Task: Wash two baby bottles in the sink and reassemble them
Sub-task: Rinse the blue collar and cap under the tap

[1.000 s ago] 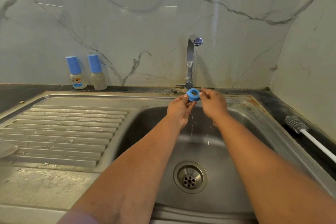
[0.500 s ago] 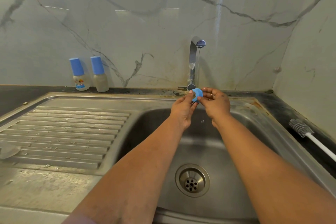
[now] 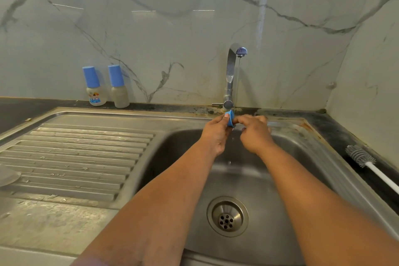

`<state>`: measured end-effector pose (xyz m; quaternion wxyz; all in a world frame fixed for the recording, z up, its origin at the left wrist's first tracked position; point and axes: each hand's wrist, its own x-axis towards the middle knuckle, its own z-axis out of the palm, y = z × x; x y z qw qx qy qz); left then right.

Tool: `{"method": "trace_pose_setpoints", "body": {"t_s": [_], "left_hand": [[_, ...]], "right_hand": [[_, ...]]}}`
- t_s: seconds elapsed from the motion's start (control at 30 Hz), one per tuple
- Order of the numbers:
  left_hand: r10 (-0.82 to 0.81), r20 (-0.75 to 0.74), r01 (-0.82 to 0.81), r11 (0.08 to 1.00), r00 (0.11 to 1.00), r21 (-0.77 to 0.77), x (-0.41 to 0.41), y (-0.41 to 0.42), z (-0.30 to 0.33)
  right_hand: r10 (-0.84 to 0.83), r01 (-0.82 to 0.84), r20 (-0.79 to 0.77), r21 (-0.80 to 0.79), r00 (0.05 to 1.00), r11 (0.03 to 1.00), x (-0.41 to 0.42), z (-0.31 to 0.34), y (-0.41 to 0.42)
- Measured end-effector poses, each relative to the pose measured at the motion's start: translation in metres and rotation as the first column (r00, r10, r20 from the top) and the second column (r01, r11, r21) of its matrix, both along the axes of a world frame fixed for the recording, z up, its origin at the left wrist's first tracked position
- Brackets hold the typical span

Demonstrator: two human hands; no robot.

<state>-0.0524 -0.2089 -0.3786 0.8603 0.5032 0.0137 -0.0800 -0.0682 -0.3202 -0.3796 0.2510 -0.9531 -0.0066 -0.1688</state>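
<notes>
A small blue bottle ring (image 3: pixel 230 119) is held edge-on over the steel sink (image 3: pixel 302 157), under a thin stream of water from the tap (image 3: pixel 231 75). My left hand (image 3: pixel 216 134) pinches it from the left and my right hand (image 3: pixel 253 131) pinches it from the right. Drops fall below the hands. Two baby bottles with blue caps stand against the wall at the back left: one with a printed label (image 3: pixel 95 86) and a plain one (image 3: pixel 118 86).
A ribbed draining board (image 3: pixel 75 157) lies left of the basin. The drain (image 3: pixel 227 216) sits at the basin's bottom. A bottle brush (image 3: pixel 367 164) with a white handle lies on the dark counter at the right. A clear round piece (image 3: pixel 7 176) rests at the far left edge.
The blue ring has been turned between my fingers from facing me to edge-on. Both hands stay under the tap.
</notes>
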Motion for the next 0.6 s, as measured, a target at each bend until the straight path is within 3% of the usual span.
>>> {"method": "trace_pose_setpoints", "body": {"t_s": [0.03, 0.1, 0.13, 0.17, 0.2, 0.27, 0.33, 0.37, 0.47, 0.57, 0.6], "left_hand": [[0.000, -0.001, 0.000, 1.000, 1.000, -0.019, 0.001, 0.000, 0.001], [-0.008, 0.009, 0.009, 0.998, 1.000, -0.069, 0.002, 0.001, 0.005], [-0.009, 0.017, 0.011, 0.996, 1.000, -0.083, 0.002, 0.001, 0.006], [-0.004, 0.022, 0.006, 0.996, 1.000, -0.087, 0.003, 0.002, 0.006], [0.006, 0.020, -0.004, 0.997, 1.000, -0.081, 0.003, 0.002, 0.006], [0.028, 0.002, -0.028, 0.998, 1.000, -0.064, 0.001, 0.003, 0.003], [0.031, -0.019, -0.032, 0.999, 0.999, -0.042, -0.001, 0.003, 0.001], [0.028, -0.024, -0.029, 0.999, 0.999, -0.037, -0.002, 0.002, 0.000], [0.025, -0.020, -0.026, 0.998, 0.999, -0.053, -0.003, 0.001, 0.002], [0.033, -0.002, -0.033, 0.997, 0.999, -0.070, -0.003, 0.004, 0.006], [0.042, 0.002, -0.041, 0.997, 0.999, -0.058, -0.002, 0.005, 0.006]], "right_hand": [[0.019, -0.017, -0.006, 0.166, 1.000, 0.986, 0.002, 0.001, 0.002], [0.113, -0.084, -0.020, 0.539, 0.993, 0.838, 0.001, 0.006, 0.007], [0.146, -0.106, -0.013, 0.620, 0.989, 0.777, -0.001, 0.008, 0.008], [0.158, -0.115, -0.013, 0.623, 0.987, 0.774, -0.002, 0.009, 0.008], [0.145, -0.115, -0.013, 0.546, 0.989, 0.830, -0.004, 0.009, 0.008], [0.068, -0.064, -0.010, 0.217, 0.998, 0.974, -0.008, 0.008, 0.005], [-0.017, 0.022, 0.035, -0.138, 0.999, 0.990, -0.014, 0.008, 0.001], [-0.040, 0.055, 0.070, -0.220, 0.997, 0.974, -0.016, 0.007, 0.000], [-0.048, 0.058, 0.091, -0.109, 0.995, 0.992, -0.017, 0.008, 0.002], [-0.004, 0.010, -0.033, 0.174, 0.999, 0.985, -0.011, 0.010, 0.002], [-0.009, 0.019, -0.061, 0.169, 0.998, 0.985, -0.011, 0.011, 0.001]]}}
